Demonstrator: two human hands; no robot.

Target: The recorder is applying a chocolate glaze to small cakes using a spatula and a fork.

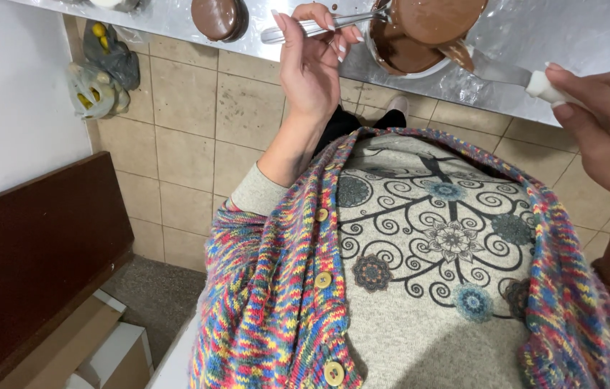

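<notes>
Two hands: left hand (312,65) grips steel spoon (319,26), right hand (607,122) white-handled spatula (506,72).

We saw even, soft indoor light, with white glare on the foil-covered counter (579,36); edges bowed from the wide lens, and focus stayed fairly sharp.

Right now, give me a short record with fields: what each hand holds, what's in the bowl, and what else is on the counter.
left hand: holds a metal spoon by its handle, the far end reaching to the bowl
right hand: grips the white handle of a spatula with chocolate on its blade
bowl: holds melted chocolate and a round chocolate-coated piece
counter: covered in shiny foil
also on counter: a chocolate-coated round, left of the bowl
</notes>
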